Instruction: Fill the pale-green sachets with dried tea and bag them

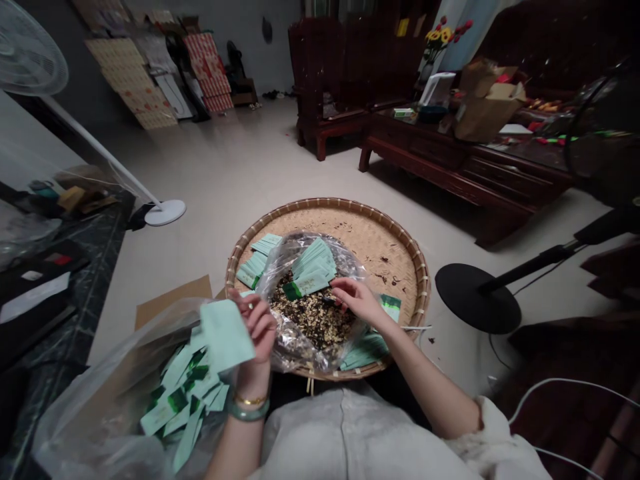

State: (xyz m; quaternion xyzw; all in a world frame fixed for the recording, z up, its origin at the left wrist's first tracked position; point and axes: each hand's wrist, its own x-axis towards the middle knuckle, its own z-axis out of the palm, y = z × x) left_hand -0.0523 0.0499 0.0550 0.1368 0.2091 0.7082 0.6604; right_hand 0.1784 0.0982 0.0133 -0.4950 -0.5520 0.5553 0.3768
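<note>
My left hand (pixel 260 330) grips a pale green paper packet (pixel 227 337), slightly blurred, above a clear plastic bag (pixel 95 400) of similar loose packets (pixel 185 393). My right hand (pixel 357 300) has its fingers pinched together just over a dark and yellowish dried loose mix (pixel 320 320). Something small and dark shows at those fingertips, but I cannot make out what it is. The mix lies in an open clear plastic bag (pixel 293 343) on a round woven bamboo tray (pixel 380 230). A fanned stack of green packets (pixel 315 263) rests on the mix.
More packet stacks (pixel 253 267) lie at the tray's left, and others (pixel 365 350) at its lower right. A white standing fan (pixel 165 212) is at left, a black round stand base (pixel 477 297) at right. Behind stands a dark wooden table (pixel 450 157) with cardboard boxes (pixel 485 113).
</note>
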